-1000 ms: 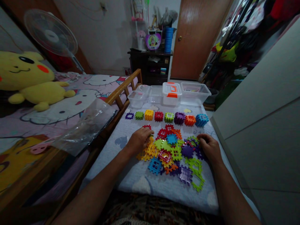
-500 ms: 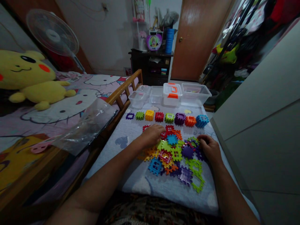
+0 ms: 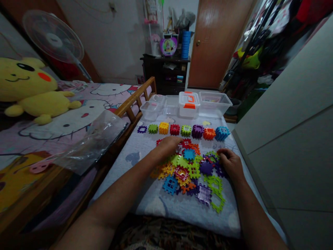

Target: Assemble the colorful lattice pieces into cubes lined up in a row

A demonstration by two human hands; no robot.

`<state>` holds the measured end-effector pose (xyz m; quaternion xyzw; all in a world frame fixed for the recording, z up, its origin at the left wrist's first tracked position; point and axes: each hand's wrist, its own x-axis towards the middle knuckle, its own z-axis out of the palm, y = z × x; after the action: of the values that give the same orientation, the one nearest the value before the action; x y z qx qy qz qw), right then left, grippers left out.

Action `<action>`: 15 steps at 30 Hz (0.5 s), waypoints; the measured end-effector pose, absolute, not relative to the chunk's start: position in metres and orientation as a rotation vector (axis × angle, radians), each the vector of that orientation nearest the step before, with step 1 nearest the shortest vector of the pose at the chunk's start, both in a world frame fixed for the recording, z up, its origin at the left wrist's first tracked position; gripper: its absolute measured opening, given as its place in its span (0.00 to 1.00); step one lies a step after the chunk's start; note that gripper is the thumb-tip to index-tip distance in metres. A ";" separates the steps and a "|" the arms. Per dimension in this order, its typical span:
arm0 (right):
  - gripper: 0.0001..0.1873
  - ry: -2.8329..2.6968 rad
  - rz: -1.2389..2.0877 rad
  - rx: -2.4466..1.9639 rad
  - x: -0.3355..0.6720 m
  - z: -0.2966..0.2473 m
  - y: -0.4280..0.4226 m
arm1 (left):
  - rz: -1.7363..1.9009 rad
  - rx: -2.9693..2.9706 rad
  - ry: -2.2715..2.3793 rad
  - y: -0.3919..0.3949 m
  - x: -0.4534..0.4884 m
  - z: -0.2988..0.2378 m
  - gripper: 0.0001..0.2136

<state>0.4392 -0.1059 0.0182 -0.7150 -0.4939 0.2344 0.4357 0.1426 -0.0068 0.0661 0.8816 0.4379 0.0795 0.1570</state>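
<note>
A heap of flat, notched plastic tiles in many colours lies on a pale padded mat. My left hand reaches across the heap's far left side, fingers curled down onto the red tiles. Whether it holds one is hidden. My right hand rests curled on the purple tiles at the heap's right edge. Behind the heap stands a row of built cubes: green, yellow, red, purple, orange and blue.
Clear plastic boxes, one with an orange latch, stand at the mat's far end. A wooden bed rail runs along the left, with a clear plastic bag and a yellow plush toy. A grey cabinet wall borders the right.
My left hand has moved forward and to the right, from the yellow tiles to the red ones. My right hand has stayed where it was.
</note>
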 end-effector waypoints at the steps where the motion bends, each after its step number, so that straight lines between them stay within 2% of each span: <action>1: 0.16 -1.237 0.578 -1.778 0.439 0.017 -0.106 | 0.220 2.528 1.277 -0.004 0.140 0.067 0.17; 4: 0.15 -1.252 0.559 -1.772 0.440 0.017 -0.106 | 0.206 2.541 1.307 0.008 0.134 0.066 0.21; 10: 0.16 -1.234 0.569 -1.771 0.439 0.019 -0.106 | 0.106 2.577 1.217 0.024 0.131 0.051 0.20; 15: 0.15 -1.231 0.577 -1.764 0.437 0.021 -0.107 | 0.203 2.627 1.176 0.020 0.129 0.045 0.23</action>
<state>0.4373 -0.1070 0.0210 -0.7106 -0.4960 0.2326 0.4416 0.1290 0.0202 0.0453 0.9030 0.4041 0.0698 0.1279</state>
